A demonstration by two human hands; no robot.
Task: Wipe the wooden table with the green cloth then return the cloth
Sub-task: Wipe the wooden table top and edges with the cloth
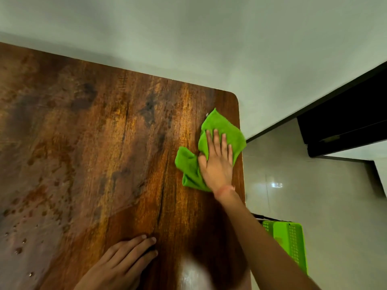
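Across the wooden table (104, 143) we press the green cloth (217, 130) flat with straight right hand (217, 162) fingers at the far right corner, unwiped drops lying left, nearer the left hand (121, 262), which rests flat

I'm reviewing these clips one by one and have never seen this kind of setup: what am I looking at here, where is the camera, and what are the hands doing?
There is no machine: a person wears one wide-angle camera on the head, looking down at their own two bare hands. The right hand presses flat, fingers straight, on a crumpled bright green cloth near the far right corner of a brown wooden table. The left hand rests flat on the table's near edge and holds nothing. Water droplets sit on the table's left side. Beside the table, low on the right, stands a green perforated plastic basket on a pale tiled floor.
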